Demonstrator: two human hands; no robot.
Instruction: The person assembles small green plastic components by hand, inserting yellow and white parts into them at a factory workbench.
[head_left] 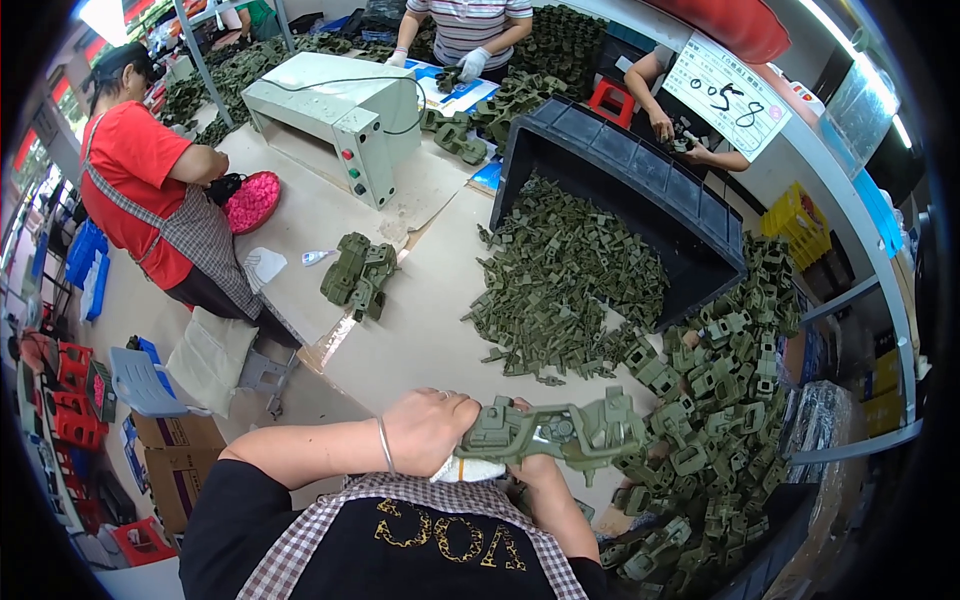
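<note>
Above the table edge, olive plastic assembly point(555, 433) clamped at one end in left hand point(432, 430), right hand point(535, 470) gripping underneath.

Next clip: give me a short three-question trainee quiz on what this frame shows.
1. True or false: the left hand grips one end of the olive-green plastic assembly.
2. The black bin is: A upright, B tipped with parts spilling out, C stacked.
3. What colour top does the person standing at the table's left wear?

Key: 1 true; 2 B; 3 red. The right hand holds the assembly from beneath.
</note>
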